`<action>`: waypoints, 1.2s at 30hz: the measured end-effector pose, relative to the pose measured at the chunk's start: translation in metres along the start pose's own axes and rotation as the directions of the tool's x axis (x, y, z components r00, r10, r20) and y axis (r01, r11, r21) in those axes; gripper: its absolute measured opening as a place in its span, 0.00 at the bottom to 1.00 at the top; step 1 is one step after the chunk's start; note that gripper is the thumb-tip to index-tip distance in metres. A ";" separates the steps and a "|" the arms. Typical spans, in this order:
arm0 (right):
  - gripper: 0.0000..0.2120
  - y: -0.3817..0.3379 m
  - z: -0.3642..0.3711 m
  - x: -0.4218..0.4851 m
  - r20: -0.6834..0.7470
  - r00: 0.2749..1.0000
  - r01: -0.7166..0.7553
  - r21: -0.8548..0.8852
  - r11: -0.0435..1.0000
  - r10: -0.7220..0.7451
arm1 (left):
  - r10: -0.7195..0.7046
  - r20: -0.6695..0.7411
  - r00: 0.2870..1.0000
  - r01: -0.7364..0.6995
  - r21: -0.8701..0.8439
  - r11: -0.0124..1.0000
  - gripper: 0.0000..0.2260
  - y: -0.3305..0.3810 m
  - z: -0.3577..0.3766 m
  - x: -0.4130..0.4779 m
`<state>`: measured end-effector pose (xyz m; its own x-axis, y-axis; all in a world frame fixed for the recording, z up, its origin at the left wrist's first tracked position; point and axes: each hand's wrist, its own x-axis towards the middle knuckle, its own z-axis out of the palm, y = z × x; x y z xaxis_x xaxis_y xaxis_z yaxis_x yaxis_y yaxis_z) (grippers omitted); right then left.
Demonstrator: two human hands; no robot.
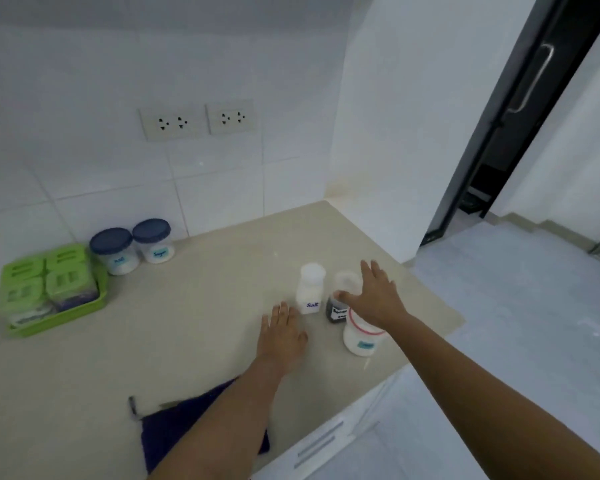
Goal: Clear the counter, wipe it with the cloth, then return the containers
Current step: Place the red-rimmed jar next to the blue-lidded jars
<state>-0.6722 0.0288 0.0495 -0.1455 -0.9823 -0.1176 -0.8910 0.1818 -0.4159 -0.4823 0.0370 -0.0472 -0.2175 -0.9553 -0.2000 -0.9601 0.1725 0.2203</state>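
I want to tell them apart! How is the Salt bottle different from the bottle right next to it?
The Salt bottle holds white stuff; the dark bottle holds something blackish. The Salt bottle stands free, while the right hand reaches over the dark bottle's cap. Salt's label is readable; the dark bottle's is blurred. Both stand upright with pale caps.

Head view, angled down, close over counter [194,327]

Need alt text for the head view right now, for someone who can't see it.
Both open hands, left hand and right hand, reach toward a white salt shaker, dark-filled shaker and pink-rimmed white jar on the beige counter; a dark blue cloth lies nearer.
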 end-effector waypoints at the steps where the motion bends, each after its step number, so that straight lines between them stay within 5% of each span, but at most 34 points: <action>1: 0.48 0.010 0.003 -0.006 0.030 0.999 -0.020 0.003 1.000 0.020 | 0.006 0.009 1.000 -0.006 -0.007 1.000 0.29 0.009 0.007 -0.004; 6: 0.51 0.037 0.015 -0.025 0.170 0.983 -0.077 0.042 0.996 0.069 | -0.031 0.064 0.997 0.032 -0.013 0.999 0.29 0.025 0.030 -0.015; 14: 0.41 0.031 0.024 -0.029 0.106 0.990 -0.094 0.009 0.995 0.093 | -0.046 0.062 0.997 0.048 -0.038 0.998 0.29 0.010 0.044 -0.020; 20: 0.41 0.008 0.026 -0.040 0.213 0.977 -0.002 -0.028 1.000 0.008 | -0.109 0.009 0.994 0.109 -0.083 0.991 0.28 -0.006 0.040 -0.017; 36: 0.44 -0.175 0.076 0.033 0.270 0.922 0.283 0.019 0.959 -0.278 | -0.341 -0.007 0.940 0.338 -0.113 0.934 0.27 -0.169 -0.022 0.009</action>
<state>-0.4883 -0.0322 0.0497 0.2293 -0.9441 -0.2367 -0.8875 -0.1030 -0.4492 -0.3182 -0.0062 -0.0655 0.1241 -0.9586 -0.2561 -0.9506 -0.1888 0.2463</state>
